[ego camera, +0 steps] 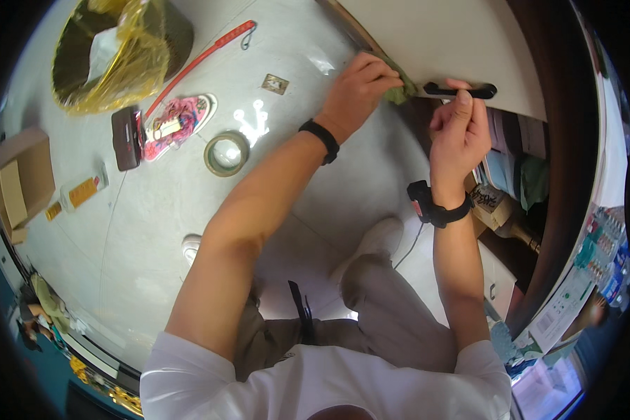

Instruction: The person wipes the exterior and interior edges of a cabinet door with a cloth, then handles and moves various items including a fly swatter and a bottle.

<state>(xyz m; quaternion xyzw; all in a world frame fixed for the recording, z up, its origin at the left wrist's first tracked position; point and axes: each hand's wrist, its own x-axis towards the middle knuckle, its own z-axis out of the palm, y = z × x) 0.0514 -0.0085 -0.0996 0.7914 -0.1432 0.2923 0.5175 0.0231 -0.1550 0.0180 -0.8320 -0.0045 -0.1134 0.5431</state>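
My right hand [461, 126] grips the black handle [483, 91] of a pale cabinet door [472, 42], thumb on one side and fingertips on the other. To its left, my left hand [359, 94] presses a green cloth [401, 90] against the door's edge. Below the door, the cabinet's inside shows papers or folders [496, 168], a small cardboard box [491, 205] and a wide brush [517, 231], possibly a paintbrush. Black bands are round both my wrists.
On the floor are a roll of tape [227, 154], a pink shoe [181, 123], a brown case [126, 139], a red strap-like rod [205, 55], a glass bottle [84, 192], an open carton [23, 178] and a lined waste bin [176, 42]. A lower drawer [496, 278] is at right.
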